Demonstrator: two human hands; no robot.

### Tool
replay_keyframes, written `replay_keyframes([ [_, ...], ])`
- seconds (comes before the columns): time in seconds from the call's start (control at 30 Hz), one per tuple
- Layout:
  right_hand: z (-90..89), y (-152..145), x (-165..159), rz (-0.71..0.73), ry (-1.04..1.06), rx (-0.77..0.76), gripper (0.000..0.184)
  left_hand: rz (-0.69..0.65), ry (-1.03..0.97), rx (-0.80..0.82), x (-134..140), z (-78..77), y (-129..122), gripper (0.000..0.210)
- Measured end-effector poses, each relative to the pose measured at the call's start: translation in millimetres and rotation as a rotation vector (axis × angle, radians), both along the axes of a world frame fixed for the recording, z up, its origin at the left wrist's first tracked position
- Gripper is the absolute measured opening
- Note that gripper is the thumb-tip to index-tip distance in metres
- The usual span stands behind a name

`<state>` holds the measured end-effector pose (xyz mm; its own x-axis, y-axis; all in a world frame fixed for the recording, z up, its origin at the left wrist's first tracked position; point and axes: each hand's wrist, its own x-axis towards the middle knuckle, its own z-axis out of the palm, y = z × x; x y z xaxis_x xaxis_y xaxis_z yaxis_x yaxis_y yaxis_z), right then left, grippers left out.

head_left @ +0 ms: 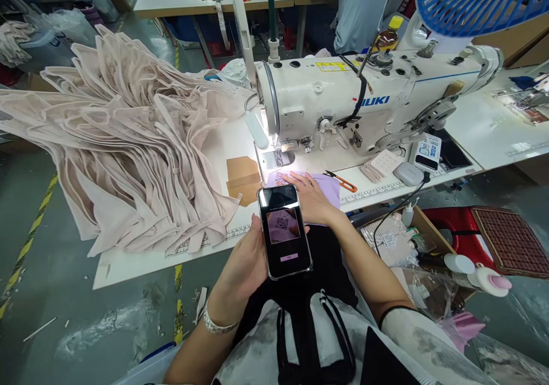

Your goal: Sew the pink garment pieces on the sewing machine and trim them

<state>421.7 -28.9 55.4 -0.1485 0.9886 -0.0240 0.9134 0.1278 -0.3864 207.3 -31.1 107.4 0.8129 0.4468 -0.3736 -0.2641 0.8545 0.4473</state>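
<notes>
My left hand (247,254) is closed round a smartphone (286,254), which it holds upright over my lap at the table's front edge. A QR code shows on the lit screen. Behind the phone, a purple sheet of paper (329,189) with printing lies on the sewing table. My right hand (311,195) rests flat on that sheet with its fingers stretched out, partly hidden by the phone. Left of the sheet is a brown piece of card (243,178). Orange thread snips (343,181) lie at the sheet's right side.
A white sewing machine (309,96) stands behind my hands. Stacked beige fabric pieces (141,162) cover the table's left side. An earbud case (409,174), a small pad of paper (381,166) and a blue fan (480,2) are on the right. A person (352,13) sits beyond the machine.
</notes>
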Motion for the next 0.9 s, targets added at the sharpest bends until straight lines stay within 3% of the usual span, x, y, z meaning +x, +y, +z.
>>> replay_keyframes([
  [0.17, -16.1, -2, 7, 0.028, 0.168, 0.198, 0.064, 0.02, 0.04, 0.023, 15, -20.0, 19, 0.057],
  [0.33, -26.0, -4, 15, -0.025, 0.414, 0.403, 0.04, 0.089, 0.073, 0.044, 34, -36.8, 40, 0.055],
  [0.67, -27.5, -6, 15, -0.102, 0.462, 0.456, 0.025, 0.082, 0.061, -0.03, 39, -56.6, 46, 0.058],
  [0.9, -28.9, -3, 15, -0.123, 0.439, 0.41, 0.024, 0.096, 0.084, -0.011, 40, -55.9, 44, 0.057],
])
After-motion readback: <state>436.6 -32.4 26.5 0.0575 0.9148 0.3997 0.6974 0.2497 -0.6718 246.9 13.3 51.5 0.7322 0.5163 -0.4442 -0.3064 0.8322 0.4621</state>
